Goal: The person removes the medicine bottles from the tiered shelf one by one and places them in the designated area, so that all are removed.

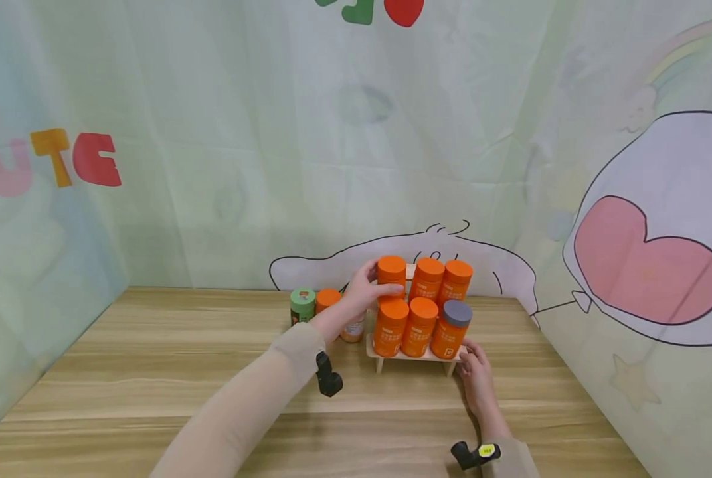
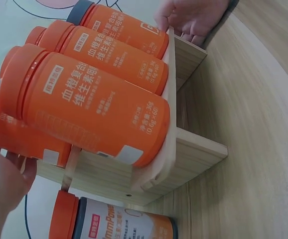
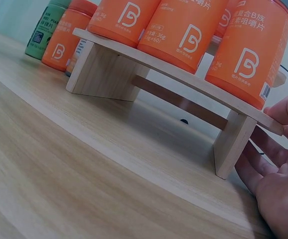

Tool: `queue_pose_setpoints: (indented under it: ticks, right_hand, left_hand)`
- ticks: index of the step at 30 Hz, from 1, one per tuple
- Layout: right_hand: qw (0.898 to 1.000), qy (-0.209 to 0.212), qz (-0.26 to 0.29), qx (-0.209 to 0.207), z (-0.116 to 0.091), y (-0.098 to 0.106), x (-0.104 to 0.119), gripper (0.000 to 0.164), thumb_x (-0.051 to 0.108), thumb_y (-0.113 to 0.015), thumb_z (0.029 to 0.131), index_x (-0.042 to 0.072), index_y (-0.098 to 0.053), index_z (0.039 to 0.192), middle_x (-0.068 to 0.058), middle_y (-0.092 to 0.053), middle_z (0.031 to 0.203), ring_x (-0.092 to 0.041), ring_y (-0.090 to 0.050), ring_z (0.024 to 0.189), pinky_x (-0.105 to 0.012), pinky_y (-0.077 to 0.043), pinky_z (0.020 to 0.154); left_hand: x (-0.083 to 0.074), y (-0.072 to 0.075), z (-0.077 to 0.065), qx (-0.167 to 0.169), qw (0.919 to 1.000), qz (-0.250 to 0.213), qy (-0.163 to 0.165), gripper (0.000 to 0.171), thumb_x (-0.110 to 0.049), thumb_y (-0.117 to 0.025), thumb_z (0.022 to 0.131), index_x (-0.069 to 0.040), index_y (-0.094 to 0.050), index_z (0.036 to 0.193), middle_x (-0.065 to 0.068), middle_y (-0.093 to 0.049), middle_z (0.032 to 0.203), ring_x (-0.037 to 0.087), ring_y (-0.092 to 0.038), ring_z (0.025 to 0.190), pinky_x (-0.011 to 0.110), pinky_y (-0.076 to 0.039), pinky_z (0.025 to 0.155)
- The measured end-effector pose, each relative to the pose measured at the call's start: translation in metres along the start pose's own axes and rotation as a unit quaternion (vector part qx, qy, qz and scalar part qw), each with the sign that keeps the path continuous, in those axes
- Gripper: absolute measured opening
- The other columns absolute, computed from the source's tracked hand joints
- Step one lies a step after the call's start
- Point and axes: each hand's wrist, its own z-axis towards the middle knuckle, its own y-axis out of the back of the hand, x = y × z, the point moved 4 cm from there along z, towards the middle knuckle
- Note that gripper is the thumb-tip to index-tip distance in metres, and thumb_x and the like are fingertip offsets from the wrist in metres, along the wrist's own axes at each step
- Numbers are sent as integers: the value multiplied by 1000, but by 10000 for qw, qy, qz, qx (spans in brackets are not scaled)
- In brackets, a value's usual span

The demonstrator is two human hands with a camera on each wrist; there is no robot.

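Observation:
A two-tier wooden rack [image 3: 101,72] carries orange supplement bottles in a front and a back row. My left hand [image 1: 364,291] holds the back-row bottle [image 1: 392,269] at the left end, thumb across its front. In the left wrist view that bottle is partly hidden behind a front-row bottle [image 2: 91,107]. At the rack's right end, my right hand [image 1: 477,375] pinches the corner of the lower shelf board, thumb on top and fingers beneath. Beside that thumb stands the front-row bottle with a grey lid [image 1: 456,315]; the other front bottles have orange lids.
Left of the rack on the wooden table [image 1: 153,372] stand a green bottle [image 1: 303,305], an orange bottle [image 1: 329,299] and a bottle with a pale label [image 1: 353,329]. A printed curtain [image 1: 242,166] hangs behind and along the sides.

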Motion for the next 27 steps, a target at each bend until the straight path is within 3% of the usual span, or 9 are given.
queue_pose_setpoints:
  ticks: [17,21,24,27]
  right_hand:
    - [10000,-69,38,-17,-1,0,0,30,6,-39,98,31,-56,102,17,-47,120,1,-52,87,-19,-41,82]
    - [10000,-63,-5,-10,0,0,0,30,7,-39,98,31,-56,103,2,-42,138,1,-52,87,-19,-41,83]
    - [10000,-37,-23,37,0,-1,0,31,7,-37,97,30,-55,103,-13,-29,153,1,-51,85,-18,-41,82]
    - [10000,-22,-22,75,0,-1,0,30,6,-36,97,29,-54,105,-20,-21,158,1,-51,83,-18,-41,82]
  left_hand:
    - [-5,21,-10,-328,9993,45,-163,70,-21,-77,84,-12,-43,145,9,-52,143,29,-45,135,48,-37,113]
    - [-10,29,-14,-394,9987,-5,-313,68,-20,-76,85,-12,-44,145,10,-53,142,29,-45,134,48,-38,112]
    - [-18,36,-18,-349,9982,-74,-484,66,-15,-75,85,-11,-45,144,13,-54,140,30,-48,132,48,-38,112]
    - [-22,46,-20,-371,9976,-63,-586,64,-14,-74,86,-11,-46,143,13,-55,139,30,-49,130,49,-38,111]
